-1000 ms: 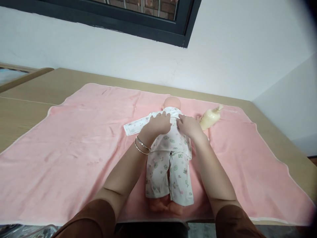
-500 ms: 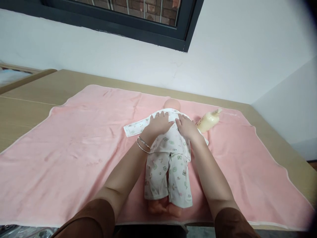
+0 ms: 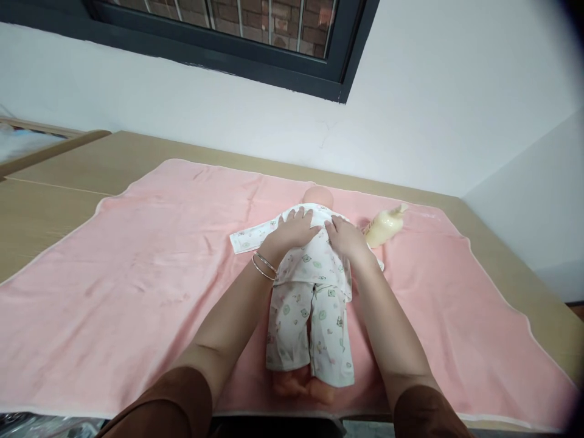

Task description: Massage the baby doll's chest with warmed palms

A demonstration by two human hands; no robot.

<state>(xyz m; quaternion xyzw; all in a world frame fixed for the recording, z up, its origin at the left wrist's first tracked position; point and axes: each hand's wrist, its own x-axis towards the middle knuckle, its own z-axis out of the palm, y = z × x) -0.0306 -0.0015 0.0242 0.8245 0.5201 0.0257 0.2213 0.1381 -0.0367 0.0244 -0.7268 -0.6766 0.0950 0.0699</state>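
Note:
A baby doll lies stretched out with its head toward the wall and its bare feet toward me. It wears a white patterned top and matching trousers. One sleeve reaches out to the left; the other side is partly hidden by my right arm. My left hand lies flat on the left of the doll's upper body, fingers spread. Opposite it, my right hand rests on the right side with its fingers stretched out. Both touch the top, and neither grips anything.
A pink blanket covers much of the wooden table. Right of the doll lies a cream-coloured bottle, apparently with a teat. Behind the table are a white wall and a dark window frame.
The view has tilted slightly, so everything sits a little lower in the picture. Both hands keep nearly the same place on the doll's upper body.

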